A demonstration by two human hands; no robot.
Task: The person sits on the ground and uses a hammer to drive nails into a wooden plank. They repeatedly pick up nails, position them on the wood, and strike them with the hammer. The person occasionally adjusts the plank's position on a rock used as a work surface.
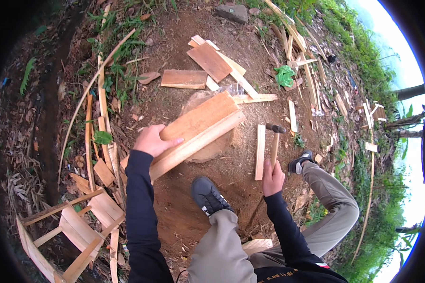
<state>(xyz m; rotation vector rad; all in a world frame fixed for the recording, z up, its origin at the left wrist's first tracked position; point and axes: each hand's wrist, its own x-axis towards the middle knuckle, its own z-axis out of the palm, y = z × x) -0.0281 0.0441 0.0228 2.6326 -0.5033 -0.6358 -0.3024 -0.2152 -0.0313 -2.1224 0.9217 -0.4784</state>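
Note:
A long wooden piece (198, 123), made of a flat board with a strip along its near edge, rests slantwise over a round tree stump (211, 153). My left hand (155, 140) grips its left end, with the thumb lying on top and the other fingers hidden. My right hand (273, 178) is closed around the wooden handle of a hammer (275, 148). The hammer's dark head is up, to the right of the stump and apart from the board. Beside the handle, a narrow wooden strip (259, 153) lies on the ground.
Loose boards (211, 61) are piled beyond the stump. A slatted wooden frame (80, 231) stands at lower left, near long strips (102, 101). A green plastic bag (284, 76) and more scrap wood (309, 78) lie at far right. My shoe (208, 194) is close to the stump.

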